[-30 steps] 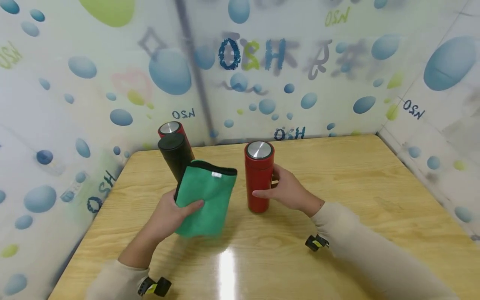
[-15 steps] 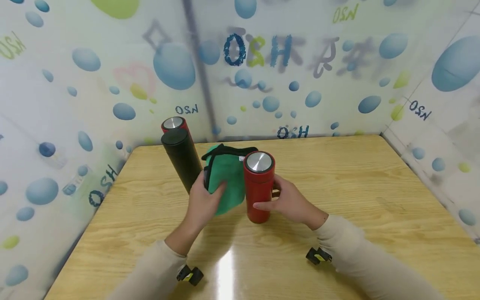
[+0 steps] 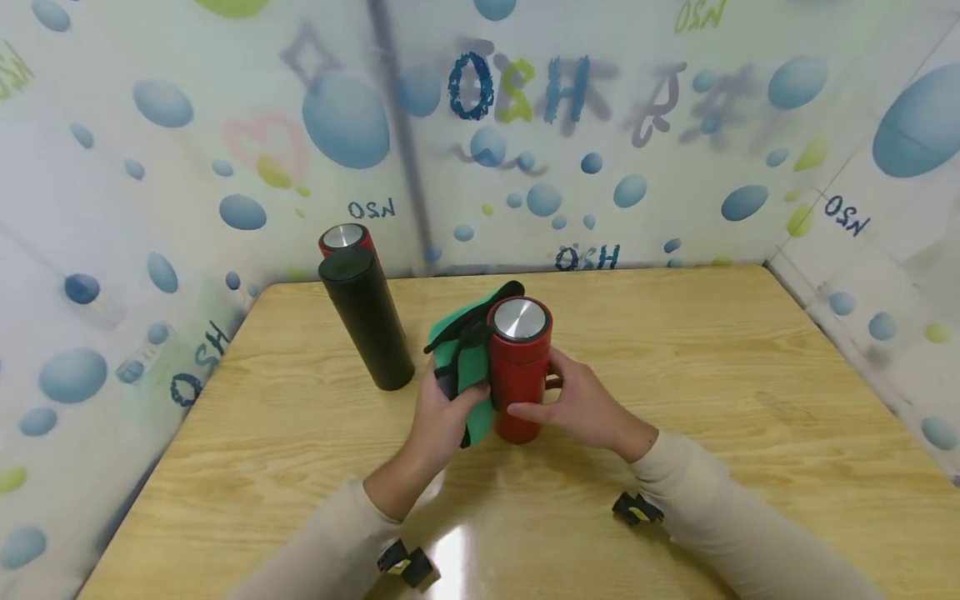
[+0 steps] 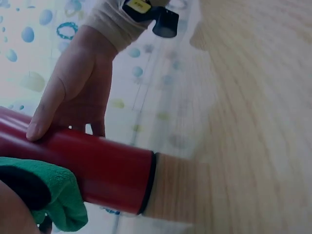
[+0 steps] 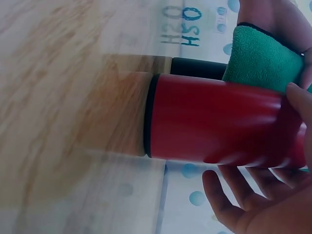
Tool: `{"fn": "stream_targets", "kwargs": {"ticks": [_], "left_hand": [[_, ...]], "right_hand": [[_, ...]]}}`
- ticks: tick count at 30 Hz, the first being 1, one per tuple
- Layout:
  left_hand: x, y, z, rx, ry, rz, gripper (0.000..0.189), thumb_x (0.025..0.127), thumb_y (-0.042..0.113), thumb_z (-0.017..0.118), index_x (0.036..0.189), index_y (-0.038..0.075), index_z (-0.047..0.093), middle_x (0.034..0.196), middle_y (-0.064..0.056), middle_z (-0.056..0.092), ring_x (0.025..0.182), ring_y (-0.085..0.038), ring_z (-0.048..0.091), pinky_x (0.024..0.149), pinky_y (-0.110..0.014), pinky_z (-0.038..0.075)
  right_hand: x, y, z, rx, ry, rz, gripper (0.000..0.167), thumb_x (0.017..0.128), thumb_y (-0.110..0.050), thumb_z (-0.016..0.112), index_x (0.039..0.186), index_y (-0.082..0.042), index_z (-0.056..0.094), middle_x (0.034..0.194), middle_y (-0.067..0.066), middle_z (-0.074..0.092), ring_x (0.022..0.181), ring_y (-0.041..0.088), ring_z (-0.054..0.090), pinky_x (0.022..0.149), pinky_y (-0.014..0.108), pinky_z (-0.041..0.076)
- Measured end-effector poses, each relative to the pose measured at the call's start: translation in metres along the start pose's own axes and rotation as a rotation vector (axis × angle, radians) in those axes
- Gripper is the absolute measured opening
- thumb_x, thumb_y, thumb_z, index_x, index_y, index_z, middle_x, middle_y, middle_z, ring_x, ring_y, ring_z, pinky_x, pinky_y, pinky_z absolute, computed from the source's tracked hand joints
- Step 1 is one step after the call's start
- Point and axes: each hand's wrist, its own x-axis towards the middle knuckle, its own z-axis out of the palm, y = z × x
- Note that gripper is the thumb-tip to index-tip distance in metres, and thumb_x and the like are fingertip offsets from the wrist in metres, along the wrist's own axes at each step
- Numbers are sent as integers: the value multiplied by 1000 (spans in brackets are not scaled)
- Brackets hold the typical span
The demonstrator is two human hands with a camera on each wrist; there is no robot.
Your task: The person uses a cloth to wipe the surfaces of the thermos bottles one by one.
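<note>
A red thermos [image 3: 519,375] with a shiny metal-topped lid stands upright on the wooden table. My right hand [image 3: 588,408] holds it from the right, thumb across the front and fingers reaching round the far side. My left hand [image 3: 442,421] grips a folded green cloth [image 3: 472,367] with black edging, pressed to the thermos's left side. In the left wrist view, the cloth [image 4: 61,195] lies over part of the red wall [image 4: 114,170]. From the right wrist, its fuzzy texture [image 5: 263,58] shows beside the thermos [image 5: 209,119]. The fingers of my left hand are partly hidden by the cloth.
A black thermos [image 3: 367,321] stands to the left, with a second red thermos [image 3: 345,237] right behind it, mostly hidden. The pale wooden table [image 3: 712,358] runs back to a wall [image 3: 660,158] patterned with blue and green drops.
My left hand has carried the cloth rightward, from in front of the black thermos to the red thermos's side, and the cloth has folded up. My right hand keeps its hold, nearly still.
</note>
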Motion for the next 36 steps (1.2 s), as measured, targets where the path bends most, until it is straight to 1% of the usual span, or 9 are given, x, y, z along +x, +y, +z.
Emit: {"fn": "stream_targets", "kwargs": {"ticks": [2,5,14,18,22,26,28,30,36], "left_hand": [[-1,1,1,-75,-10,23,62,81,-6,59,139,5,42,127,3,60,120,-13,56,104,-27,47],[-3,1,2,-113,-25,48,57,86,-5,56,140,5,39,128,6,59,124,-12,55,106,-27,46],[-10,-2,0,-33,-44,-15,51,98,6,50,146,1,34,143,-14,49,129,-11,49,108,-22,42],[-12,-3,0,-38,-39,-35,49,99,7,48,146,-2,35,143,-16,48,128,-10,49,108,-22,41],[-14,0,0,-53,-39,-21,48,100,8,49,145,-2,36,138,-5,52,127,-7,50,108,-21,42],[-17,7,-1,-89,-31,49,45,99,8,48,141,-6,41,128,7,58,120,-7,54,102,-22,46],[-18,9,-1,-104,-27,61,42,98,7,49,137,-8,43,123,10,60,115,-7,55,99,-21,48],[-18,10,0,-97,-28,49,42,97,5,50,136,-10,44,120,10,60,112,-7,56,97,-21,48],[-20,10,3,-97,-29,-52,47,96,5,50,140,-11,41,126,4,57,119,-6,53,104,-21,43]], "right_hand": [[1,-1,1,-1,7,-3,64,82,-29,82,137,-19,50,130,0,63,115,20,60,96,43,52],[0,-1,3,4,16,1,65,82,-30,82,138,-20,49,132,-1,62,119,21,59,98,46,51],[-6,2,9,49,76,-5,76,82,-30,83,143,-18,39,135,3,61,123,23,58,103,51,48],[-8,2,10,54,78,-15,73,83,-27,81,142,-17,38,135,5,60,124,25,58,105,52,48],[-11,2,9,51,73,-35,69,85,-23,80,141,-15,40,135,7,59,124,28,59,104,51,50],[-12,3,9,43,60,-50,68,87,-23,78,143,-14,40,136,8,59,124,28,59,103,50,50],[-12,3,9,42,52,-54,68,88,-24,77,144,-15,40,137,7,58,124,27,59,103,50,50],[-13,3,9,48,43,-53,67,89,-25,76,145,-16,40,139,6,58,125,27,58,104,50,50],[-13,0,9,60,21,-43,68,90,-27,75,146,-18,38,142,4,55,127,26,55,104,52,49]]}}
